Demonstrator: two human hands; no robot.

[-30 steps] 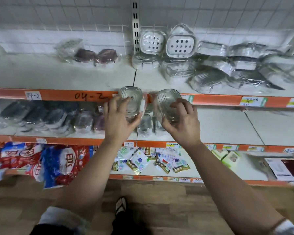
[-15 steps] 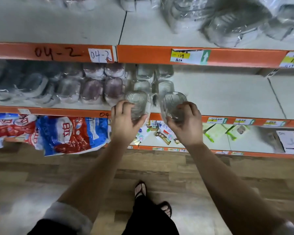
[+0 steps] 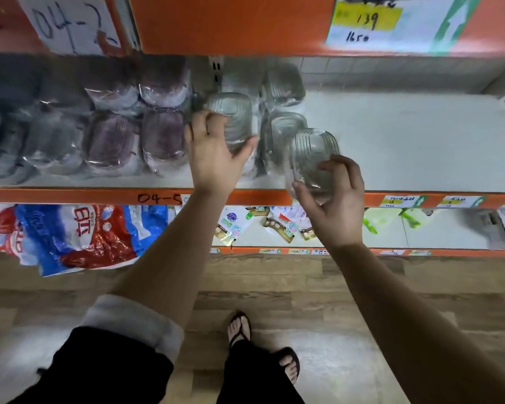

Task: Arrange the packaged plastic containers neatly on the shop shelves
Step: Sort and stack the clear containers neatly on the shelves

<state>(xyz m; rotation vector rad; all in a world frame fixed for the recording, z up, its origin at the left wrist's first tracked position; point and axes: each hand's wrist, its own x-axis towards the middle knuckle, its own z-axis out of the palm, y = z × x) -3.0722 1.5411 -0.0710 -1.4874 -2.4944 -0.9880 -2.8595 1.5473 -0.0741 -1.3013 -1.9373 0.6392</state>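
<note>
My left hand grips a clear ribbed plastic container in wrap, holding it over the middle shelf beside the purple ones. A second clear wrapped container sits in my right hand, just above the shelf's orange front edge. Two more clear containers stand on the shelf between and behind my hands. To the left are rows of purple wrapped containers and grey ones.
The shelf above has an orange edge with a yellow price tag. The lower shelf holds red and blue bags and small sachets. My sandalled feet stand on the wooden floor.
The view dropped from the top shelf to the middle one. Both hands carried their containers down and forward; the left one now reaches into the shelf, the right one hangs at its front edge.
</note>
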